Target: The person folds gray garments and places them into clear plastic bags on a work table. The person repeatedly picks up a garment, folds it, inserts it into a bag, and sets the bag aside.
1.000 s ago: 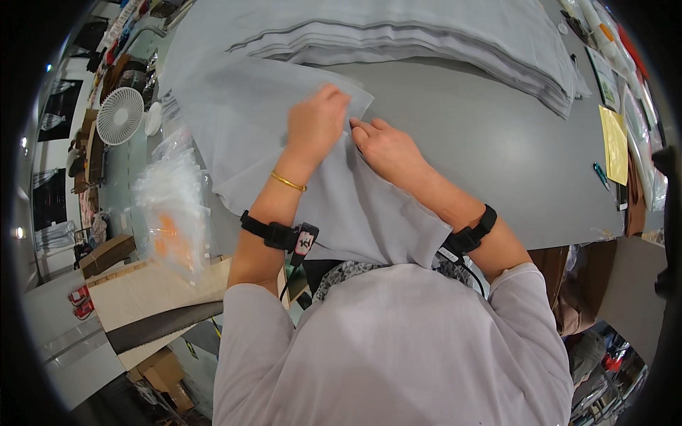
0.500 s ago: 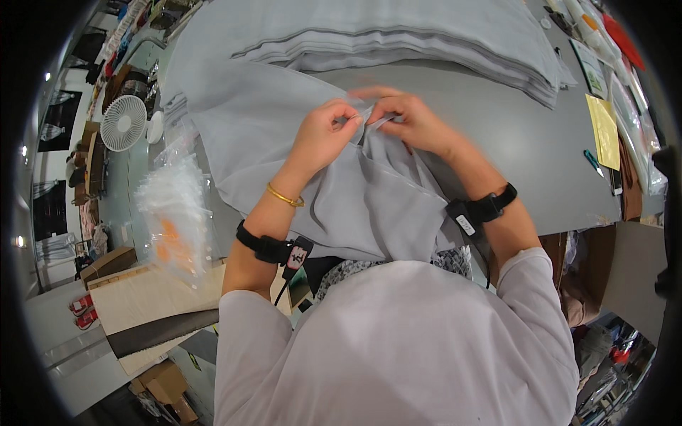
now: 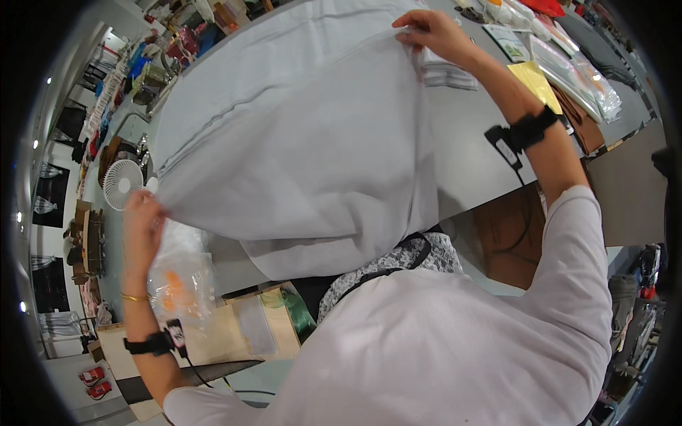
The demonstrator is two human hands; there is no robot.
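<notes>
A large sheet of grey fabric (image 3: 305,149) is stretched between my hands above the table. At the far right, my right hand (image 3: 426,35) pinches one upper corner of it. My left hand (image 3: 145,213), a little smeared by motion, grips the opposite edge at the left, close to a white fan. The near part of the fabric hangs in loose folds toward my waist. Behind it lies a stack of folded grey fabric (image 3: 234,78), partly covered by the sheet. More layered edges of the stack show beneath my right hand.
On the left lie clear plastic bags (image 3: 185,277) with orange print, near the white fan (image 3: 123,184). The grey table (image 3: 472,174) extends right, with a yellow sheet (image 3: 534,84) and plastic packaging (image 3: 597,89) along its far side. A cardboard box (image 3: 504,241) stands below the right edge.
My hands have moved from close together at the middle to wide apart, the left toward the fan, the right far and right. The bunched fabric is now spread out between them.
</notes>
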